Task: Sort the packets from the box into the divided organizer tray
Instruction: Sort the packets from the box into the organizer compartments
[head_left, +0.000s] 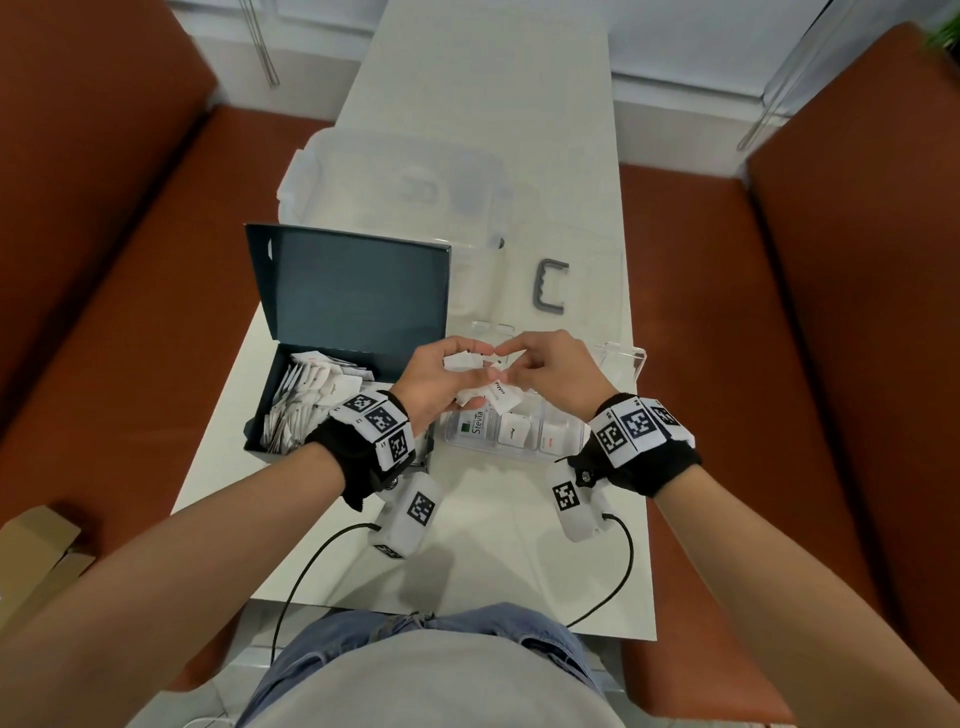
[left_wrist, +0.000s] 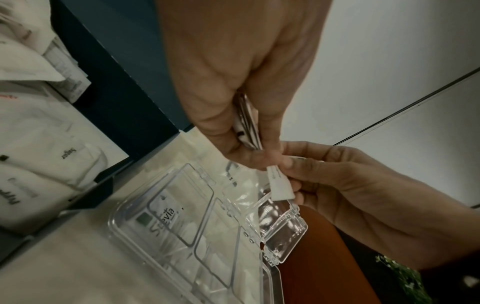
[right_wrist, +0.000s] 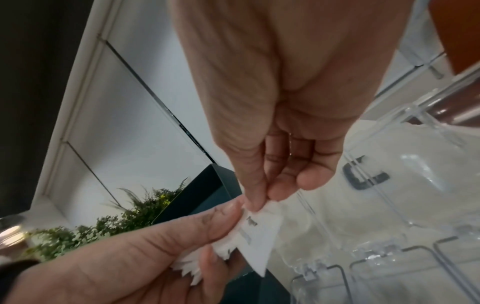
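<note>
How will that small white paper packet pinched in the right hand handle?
The small white paper packet probably weighs little: the right hand holds it by one corner. It looks flat and slightly floppy. It may cling to the fanned packets in the left hand.

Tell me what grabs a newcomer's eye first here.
Both hands meet mid-table: the left hand grips a fan of white packets while the right hand pinches one packet from it. Left stands the dark box full of packets; below the hands, the clear organizer tray.
</note>
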